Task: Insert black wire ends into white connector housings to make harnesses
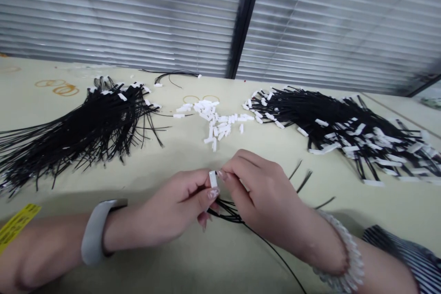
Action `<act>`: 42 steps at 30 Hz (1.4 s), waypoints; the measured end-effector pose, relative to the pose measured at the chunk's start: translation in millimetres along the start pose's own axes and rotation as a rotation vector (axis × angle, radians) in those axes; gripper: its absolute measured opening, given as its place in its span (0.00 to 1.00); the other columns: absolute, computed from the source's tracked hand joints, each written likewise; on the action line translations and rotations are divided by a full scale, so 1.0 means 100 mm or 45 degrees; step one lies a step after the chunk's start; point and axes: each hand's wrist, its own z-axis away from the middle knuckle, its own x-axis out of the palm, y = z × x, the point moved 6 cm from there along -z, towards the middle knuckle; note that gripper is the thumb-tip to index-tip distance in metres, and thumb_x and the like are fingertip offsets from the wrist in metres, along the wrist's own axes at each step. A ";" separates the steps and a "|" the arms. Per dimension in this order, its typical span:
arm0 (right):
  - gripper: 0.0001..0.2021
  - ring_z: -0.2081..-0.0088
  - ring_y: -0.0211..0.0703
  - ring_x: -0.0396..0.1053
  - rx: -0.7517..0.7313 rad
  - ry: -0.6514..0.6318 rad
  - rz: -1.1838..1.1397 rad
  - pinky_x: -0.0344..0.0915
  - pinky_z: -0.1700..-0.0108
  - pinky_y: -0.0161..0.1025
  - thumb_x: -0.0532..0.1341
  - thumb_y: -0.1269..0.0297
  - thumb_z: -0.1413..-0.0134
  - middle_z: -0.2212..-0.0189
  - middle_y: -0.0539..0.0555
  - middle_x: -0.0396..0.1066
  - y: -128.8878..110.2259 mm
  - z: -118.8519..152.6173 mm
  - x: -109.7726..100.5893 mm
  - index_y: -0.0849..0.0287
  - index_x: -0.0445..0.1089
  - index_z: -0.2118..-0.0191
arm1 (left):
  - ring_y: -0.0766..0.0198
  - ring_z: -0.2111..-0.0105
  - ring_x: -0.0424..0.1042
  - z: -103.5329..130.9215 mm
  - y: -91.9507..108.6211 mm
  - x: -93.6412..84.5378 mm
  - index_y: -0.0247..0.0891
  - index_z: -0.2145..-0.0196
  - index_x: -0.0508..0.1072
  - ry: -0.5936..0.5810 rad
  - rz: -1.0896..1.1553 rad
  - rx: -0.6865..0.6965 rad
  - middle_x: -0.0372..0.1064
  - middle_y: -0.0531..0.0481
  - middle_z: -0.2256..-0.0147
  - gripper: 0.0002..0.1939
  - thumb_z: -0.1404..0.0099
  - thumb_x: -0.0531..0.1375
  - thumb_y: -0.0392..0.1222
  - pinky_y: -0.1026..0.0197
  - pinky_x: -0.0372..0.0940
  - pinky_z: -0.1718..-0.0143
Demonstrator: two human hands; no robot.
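One pale table (165, 161) spread before us, bearing two heaps of black wires (89, 121). Above it, our left hand (182, 202) pinched a white connector (213, 180) between thumb and forefinger; our right hand (267, 193) had its fingertips together at one end, seemingly on a single wire (216, 172). We judged the connector light, stiff and smooth, best held by its sides; the wire, thin and bendy. Our fingers hid most of that wire, and both heaps ran out of view.
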 end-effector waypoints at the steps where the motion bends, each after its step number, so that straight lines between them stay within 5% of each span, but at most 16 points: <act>1: 0.13 0.74 0.34 0.56 -0.016 0.000 0.036 0.53 0.72 0.34 0.48 0.69 0.43 0.76 0.51 0.60 -0.01 -0.01 0.00 0.62 0.63 0.75 | 0.71 0.79 0.62 0.00 0.01 0.00 0.35 0.72 0.65 0.007 0.003 -0.001 0.60 0.54 0.75 0.11 0.37 0.50 0.44 0.67 0.62 0.78; 7: 0.07 0.71 0.35 0.60 -0.140 0.217 -0.022 0.58 0.68 0.33 0.52 0.73 0.46 0.74 0.51 0.64 0.03 -0.06 -0.24 0.62 0.66 0.71 | 0.71 0.77 0.66 0.00 -0.04 -0.09 0.35 0.71 0.63 0.100 0.100 -0.012 0.63 0.53 0.73 0.11 0.37 0.51 0.44 0.66 0.64 0.74; 10: 0.06 0.74 0.33 0.59 0.075 0.312 -0.025 0.57 0.72 0.32 0.56 0.70 0.48 0.78 0.49 0.63 0.34 -0.06 -0.46 0.61 0.63 0.75 | 0.71 0.76 0.67 -0.03 -0.09 -0.16 0.35 0.70 0.64 0.162 0.287 0.019 0.63 0.54 0.73 0.10 0.37 0.53 0.45 0.66 0.65 0.72; 14: 0.16 0.82 0.30 0.50 0.339 -0.280 -0.125 0.49 0.81 0.31 0.54 0.60 0.46 0.85 0.45 0.52 0.75 -0.03 -0.36 0.60 0.59 0.81 | 0.73 0.78 0.66 -0.07 -0.12 -0.21 0.35 0.70 0.65 0.229 0.593 0.002 0.64 0.55 0.74 0.08 0.39 0.56 0.43 0.63 0.66 0.69; 16: 0.17 0.82 0.30 0.47 0.361 -0.419 -0.185 0.47 0.82 0.30 0.54 0.57 0.46 0.86 0.44 0.48 0.82 0.00 -0.32 0.60 0.60 0.81 | 0.73 0.79 0.65 -0.09 -0.11 -0.21 0.35 0.71 0.64 0.254 0.714 -0.028 0.65 0.55 0.75 0.08 0.40 0.57 0.42 0.63 0.66 0.70; 22: 0.09 0.76 0.33 0.60 0.183 -0.477 -0.415 0.58 0.75 0.31 0.54 0.63 0.45 0.75 0.48 0.67 0.52 0.03 -0.20 0.58 0.70 0.68 | 0.73 0.79 0.65 -0.10 -0.06 -0.24 0.35 0.72 0.62 0.324 0.870 -0.102 0.64 0.55 0.76 0.06 0.39 0.56 0.38 0.64 0.65 0.70; 27: 0.08 0.75 0.32 0.60 0.095 -0.398 -0.384 0.56 0.74 0.30 0.55 0.66 0.46 0.78 0.47 0.66 0.33 0.03 -0.12 0.58 0.70 0.71 | 0.73 0.80 0.65 -0.11 -0.10 -0.25 0.36 0.72 0.62 0.314 0.906 -0.122 0.64 0.55 0.75 0.06 0.38 0.55 0.38 0.64 0.65 0.70; 34: 0.12 0.78 0.31 0.58 0.277 -0.426 -0.503 0.55 0.77 0.30 0.53 0.61 0.45 0.81 0.46 0.63 0.42 0.03 -0.09 0.60 0.67 0.75 | 0.72 0.79 0.63 -0.12 -0.09 -0.26 0.35 0.71 0.64 0.241 0.949 -0.175 0.63 0.54 0.77 0.05 0.38 0.54 0.37 0.65 0.64 0.71; 42: 0.08 0.68 0.40 0.65 -0.123 -0.046 0.263 0.59 0.66 0.37 0.53 0.70 0.46 0.72 0.53 0.68 0.36 0.04 -0.21 0.59 0.69 0.70 | 0.72 0.80 0.63 -0.10 -0.11 -0.25 0.35 0.71 0.65 0.119 1.051 -0.202 0.61 0.55 0.79 0.03 0.41 0.58 0.37 0.67 0.64 0.74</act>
